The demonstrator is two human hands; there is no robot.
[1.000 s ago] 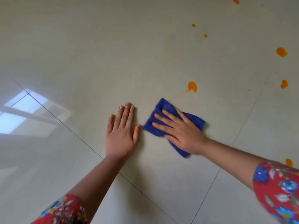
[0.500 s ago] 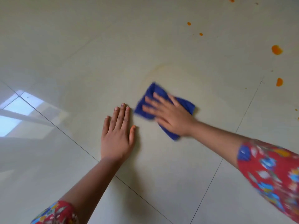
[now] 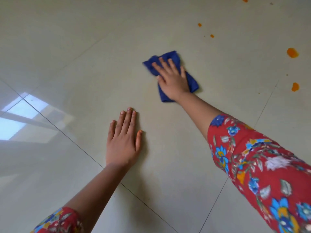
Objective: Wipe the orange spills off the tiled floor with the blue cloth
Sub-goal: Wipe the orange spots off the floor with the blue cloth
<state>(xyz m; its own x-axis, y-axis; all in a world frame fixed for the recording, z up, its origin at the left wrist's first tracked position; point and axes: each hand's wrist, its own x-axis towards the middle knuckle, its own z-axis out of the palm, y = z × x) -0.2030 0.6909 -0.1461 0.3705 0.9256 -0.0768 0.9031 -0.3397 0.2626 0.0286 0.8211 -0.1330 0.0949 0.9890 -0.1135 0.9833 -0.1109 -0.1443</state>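
An indoor room, perhaps a home — a glossy, pale tiled floor [image 3: 67, 47] with thin dark joints. A window's reflection [image 3: 20, 121] shines on the tiles, and orange spills [image 3: 292, 52] lie far right of that reflection.

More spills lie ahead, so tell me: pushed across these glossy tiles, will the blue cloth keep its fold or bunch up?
Probably floppy: the blue cloth is rumpled at its far edge under the right hand. It likely slides easily, since the tiled floor is glossy enough to show a window reflection. Looking light, it may bunch without flat pressure.
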